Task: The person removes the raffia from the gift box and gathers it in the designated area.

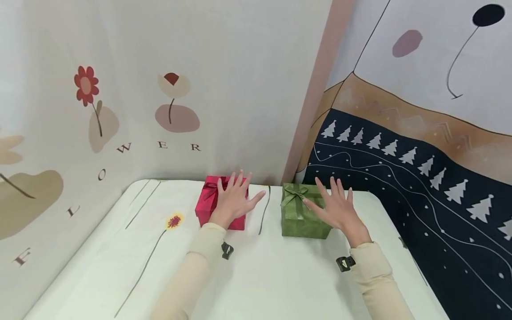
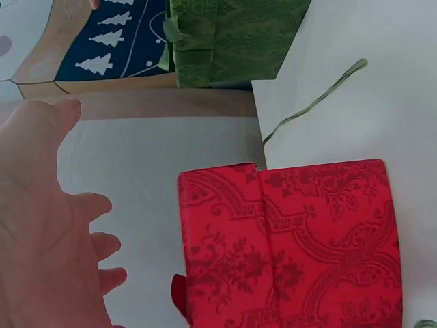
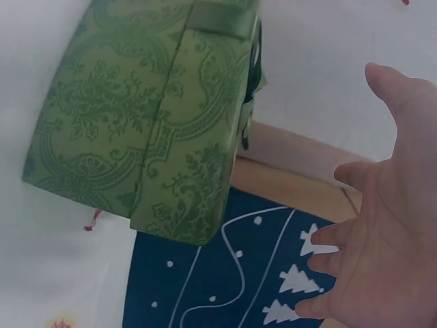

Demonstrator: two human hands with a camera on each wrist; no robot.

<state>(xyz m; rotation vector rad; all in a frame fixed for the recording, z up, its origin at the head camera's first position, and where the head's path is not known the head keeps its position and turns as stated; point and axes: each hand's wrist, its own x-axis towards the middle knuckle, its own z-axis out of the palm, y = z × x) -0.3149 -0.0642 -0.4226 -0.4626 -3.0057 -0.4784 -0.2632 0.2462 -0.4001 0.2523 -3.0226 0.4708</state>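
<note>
A red gift box (image 1: pixel 205 212) with a dark red ribbon bow stands at the back of the white table, its lid on. Over it, fingers spread, is my left hand (image 1: pixel 234 201); the left wrist view shows a gap between that hand and the red box (image 2: pixel 293 246). To the right stands a green gift box (image 1: pixel 306 222), lidded, with a green ribbon bow (image 1: pixel 295 194). My right hand (image 1: pixel 336 206) spreads its fingers above its right side, and the right wrist view shows it apart from the green box (image 3: pixel 136 116). Neither hand holds anything.
A white cloth printed with flowers covers the table (image 1: pixel 256 275). Close behind the boxes rises a pale wall (image 1: pixel 248 89) with printed flowers and letters. On the right hangs a dark blue panel (image 1: pixel 400 191) with white trees.
</note>
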